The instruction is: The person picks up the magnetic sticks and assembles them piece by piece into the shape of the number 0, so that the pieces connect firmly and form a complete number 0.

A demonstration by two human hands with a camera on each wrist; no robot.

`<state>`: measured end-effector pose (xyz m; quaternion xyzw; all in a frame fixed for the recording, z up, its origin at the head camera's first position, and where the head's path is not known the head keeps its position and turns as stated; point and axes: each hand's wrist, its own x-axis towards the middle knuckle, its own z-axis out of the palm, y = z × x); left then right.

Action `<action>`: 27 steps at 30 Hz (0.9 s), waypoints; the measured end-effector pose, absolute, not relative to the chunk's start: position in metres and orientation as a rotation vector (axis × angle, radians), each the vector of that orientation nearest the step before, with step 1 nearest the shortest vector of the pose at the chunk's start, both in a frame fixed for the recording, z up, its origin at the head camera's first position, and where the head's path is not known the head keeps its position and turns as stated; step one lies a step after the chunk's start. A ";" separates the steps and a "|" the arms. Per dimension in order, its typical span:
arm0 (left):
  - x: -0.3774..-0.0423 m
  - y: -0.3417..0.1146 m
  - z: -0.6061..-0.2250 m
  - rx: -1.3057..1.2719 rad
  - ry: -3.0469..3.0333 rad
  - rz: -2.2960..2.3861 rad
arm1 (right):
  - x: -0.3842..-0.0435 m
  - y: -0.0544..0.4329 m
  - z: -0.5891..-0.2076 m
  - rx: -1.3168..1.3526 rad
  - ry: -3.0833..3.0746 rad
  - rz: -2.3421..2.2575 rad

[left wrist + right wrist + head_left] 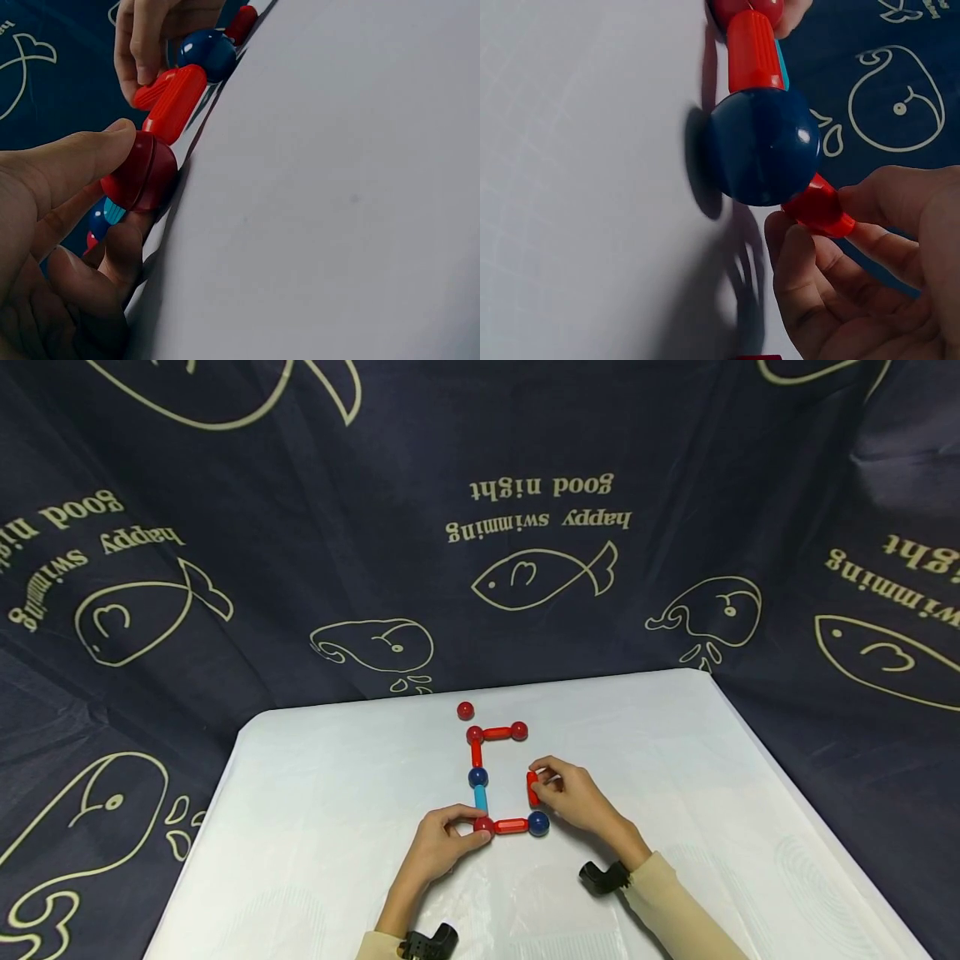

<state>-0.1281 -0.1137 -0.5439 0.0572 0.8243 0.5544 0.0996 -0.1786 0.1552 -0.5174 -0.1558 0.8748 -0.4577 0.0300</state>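
My left hand [441, 846] pinches a red ball [142, 171] between thumb and fingers at the near left corner of a ball-and-rod frame. From that ball a red rod [512, 826] runs right to a blue ball [538, 823], and a light blue rod [480, 798] runs away to a second blue ball [477, 777]. My right hand [573, 792] pinches another red rod [532, 788] by its sides. That rod points along the table's depth, its near end close to the right-hand blue ball; in the right wrist view the ball [763, 147] partly overlaps it.
Farther back, a red rod [476, 753] leads to a red corner ball [475, 735], then another rod [497, 733] to a red end ball [519, 731]. One loose red ball [465, 711] lies behind them on the white table [322, 827]. A dark printed cloth [390, 527] hangs behind.
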 end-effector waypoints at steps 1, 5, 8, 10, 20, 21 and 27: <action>-0.128 -0.114 -0.544 0.171 2.437 1.641 | -0.178 0.155 -0.517 -0.484 2.696 -1.408; -0.128 -0.114 -0.544 0.182 2.440 1.649 | -0.177 0.155 -0.518 -0.488 2.688 -1.392; -0.128 -0.114 -0.543 0.187 2.443 1.653 | -0.176 0.155 -0.518 -0.476 2.679 -1.380; -0.128 -0.114 -0.544 0.188 2.446 1.652 | -0.175 0.156 -0.519 -0.473 2.682 -1.371; -0.128 -0.114 -0.545 0.176 2.440 1.643 | -0.175 0.157 -0.520 -0.491 2.710 -1.330; -0.128 -0.114 -0.545 0.175 2.441 1.644 | -0.175 0.158 -0.520 -0.491 2.713 -1.324; -0.128 -0.113 -0.545 0.172 2.446 1.639 | -0.174 0.158 -0.519 -0.499 2.716 -1.309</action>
